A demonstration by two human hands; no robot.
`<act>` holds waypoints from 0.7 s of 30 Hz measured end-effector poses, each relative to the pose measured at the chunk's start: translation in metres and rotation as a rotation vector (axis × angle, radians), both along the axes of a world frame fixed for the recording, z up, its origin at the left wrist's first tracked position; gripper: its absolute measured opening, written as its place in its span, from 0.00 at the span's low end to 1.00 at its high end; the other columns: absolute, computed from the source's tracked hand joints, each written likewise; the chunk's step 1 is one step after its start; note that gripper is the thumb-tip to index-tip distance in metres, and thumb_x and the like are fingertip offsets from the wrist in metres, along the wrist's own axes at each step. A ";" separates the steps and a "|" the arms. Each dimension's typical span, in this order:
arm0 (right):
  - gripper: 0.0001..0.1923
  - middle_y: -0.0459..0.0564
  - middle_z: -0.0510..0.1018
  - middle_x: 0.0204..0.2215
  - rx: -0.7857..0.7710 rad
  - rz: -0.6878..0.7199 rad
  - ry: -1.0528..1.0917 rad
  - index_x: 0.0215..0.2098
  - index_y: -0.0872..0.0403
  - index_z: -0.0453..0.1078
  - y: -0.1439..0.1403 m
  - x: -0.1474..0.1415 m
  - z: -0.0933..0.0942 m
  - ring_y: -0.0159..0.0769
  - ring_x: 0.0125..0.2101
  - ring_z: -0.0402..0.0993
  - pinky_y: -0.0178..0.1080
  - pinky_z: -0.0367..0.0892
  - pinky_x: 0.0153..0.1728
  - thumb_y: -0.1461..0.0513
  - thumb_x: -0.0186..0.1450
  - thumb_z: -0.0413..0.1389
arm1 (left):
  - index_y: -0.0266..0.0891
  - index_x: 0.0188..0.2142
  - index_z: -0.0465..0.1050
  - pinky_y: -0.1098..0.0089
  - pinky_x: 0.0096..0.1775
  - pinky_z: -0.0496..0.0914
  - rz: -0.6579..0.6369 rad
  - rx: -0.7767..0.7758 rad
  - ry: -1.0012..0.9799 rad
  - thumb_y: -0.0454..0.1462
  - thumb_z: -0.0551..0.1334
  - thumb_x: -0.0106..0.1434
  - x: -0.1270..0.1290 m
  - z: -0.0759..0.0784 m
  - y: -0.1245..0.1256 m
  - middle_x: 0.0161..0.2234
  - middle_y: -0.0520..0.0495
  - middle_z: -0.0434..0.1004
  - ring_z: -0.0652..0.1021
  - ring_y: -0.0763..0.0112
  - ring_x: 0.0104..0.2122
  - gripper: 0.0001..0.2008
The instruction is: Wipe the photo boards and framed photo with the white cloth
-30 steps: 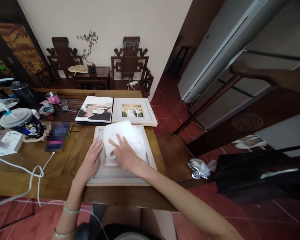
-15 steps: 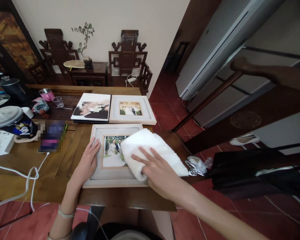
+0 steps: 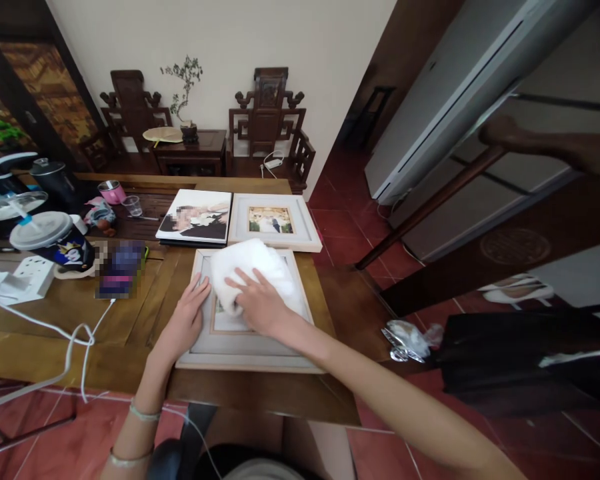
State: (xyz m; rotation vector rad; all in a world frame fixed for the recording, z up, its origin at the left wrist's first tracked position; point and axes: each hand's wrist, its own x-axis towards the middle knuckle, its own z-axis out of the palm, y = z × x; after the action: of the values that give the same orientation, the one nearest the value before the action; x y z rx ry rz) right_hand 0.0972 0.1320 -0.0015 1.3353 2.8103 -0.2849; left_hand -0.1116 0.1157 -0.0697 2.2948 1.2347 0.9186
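Lying flat near the front edge of the brown wooden table (image 3: 45, 320), the pale wooden photo frame (image 3: 245, 350) is half covered by a folded white towel (image 3: 250, 267). The right hand (image 3: 260, 303) presses the towel down, fingers spread flat; the left hand (image 3: 185, 320) rests open on the frame's left edge, apparently steadying it. Two more framed photos (image 3: 275, 220) lie just behind.

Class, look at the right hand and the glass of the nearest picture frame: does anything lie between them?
Yes. A folded white towel lies between the right hand and the nearest frame, covering most of its photo. The hand presses on the towel. The left hand rests directly on the frame's left border, with nothing between.
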 end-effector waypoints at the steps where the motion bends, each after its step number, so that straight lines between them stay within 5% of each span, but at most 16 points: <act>1: 0.16 0.49 0.62 0.63 0.010 -0.041 0.011 0.39 0.57 0.77 0.001 0.005 -0.001 0.49 0.66 0.45 0.54 0.42 0.64 0.72 0.59 0.49 | 0.38 0.62 0.59 0.48 0.63 0.52 0.001 0.004 -0.003 0.25 0.47 0.63 0.000 -0.001 0.000 0.63 0.41 0.59 0.52 0.61 0.66 0.29; 9: 0.17 0.55 0.63 0.62 -0.011 -0.140 -0.031 0.36 0.61 0.77 -0.037 0.054 0.007 0.54 0.65 0.47 0.55 0.47 0.63 0.74 0.57 0.48 | 0.38 0.62 0.61 0.47 0.63 0.54 0.035 -0.007 -0.038 0.25 0.48 0.62 0.002 -0.003 -0.001 0.62 0.40 0.61 0.54 0.60 0.65 0.29; 16: 0.24 0.42 0.61 0.63 -0.175 -0.039 0.100 0.36 0.53 0.78 -0.109 0.061 0.018 0.44 0.65 0.49 0.46 0.56 0.62 0.76 0.50 0.46 | 0.37 0.61 0.61 0.50 0.63 0.54 0.089 0.044 -0.019 0.25 0.48 0.62 0.005 -0.006 0.000 0.62 0.40 0.62 0.56 0.61 0.65 0.28; 21: 0.23 0.43 0.59 0.64 -0.110 0.028 0.211 0.38 0.51 0.77 -0.077 0.041 0.004 0.46 0.65 0.48 0.47 0.52 0.64 0.75 0.53 0.48 | 0.36 0.61 0.62 0.50 0.63 0.53 0.058 0.047 0.009 0.25 0.47 0.62 0.003 -0.006 0.001 0.62 0.38 0.61 0.54 0.61 0.65 0.27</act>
State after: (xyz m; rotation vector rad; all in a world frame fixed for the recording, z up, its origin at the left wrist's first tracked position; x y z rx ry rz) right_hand 0.1383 0.0545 0.0020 1.3144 2.9267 -0.6039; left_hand -0.1083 0.1163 -0.0757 2.3119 1.3031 0.9684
